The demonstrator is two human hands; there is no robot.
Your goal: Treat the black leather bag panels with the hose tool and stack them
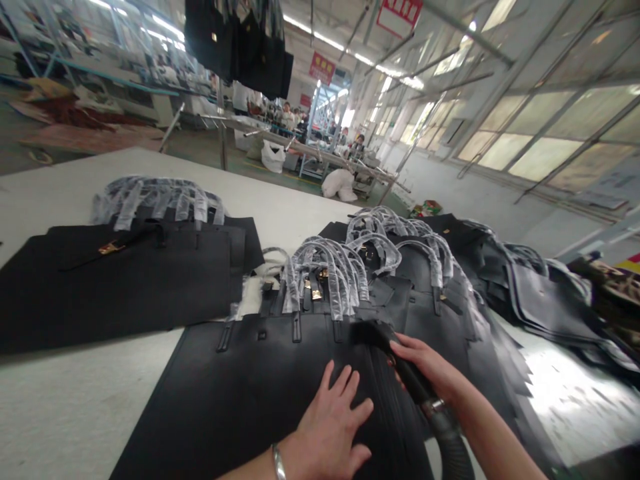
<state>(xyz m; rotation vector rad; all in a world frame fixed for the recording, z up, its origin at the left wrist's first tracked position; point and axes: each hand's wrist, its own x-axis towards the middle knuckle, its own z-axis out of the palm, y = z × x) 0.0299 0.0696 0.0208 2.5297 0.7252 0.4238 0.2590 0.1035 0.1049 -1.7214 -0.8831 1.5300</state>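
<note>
My left hand [333,423] lies on a black leather bag [240,400] with its fingers spread. In my right hand [433,367] is a black hose nozzle [413,380], its head over the bag's upper right part, near a strap base. A ribbed black hose [453,443] runs down from it. Whether the nozzle head touches the leather I cannot tell. Handles wrapped in clear plastic [325,270] arch up behind the bag's top edge, with gold metal clasps [314,290] among them.
Another stack of black bags [150,280] lies to the left on the white table [60,407]. More wrapped-handle bags [425,273] and black bags [540,293] lie at the right. Black bags hang [250,50] overhead. Behind are metal rails, white sacks [340,183] and people at work.
</note>
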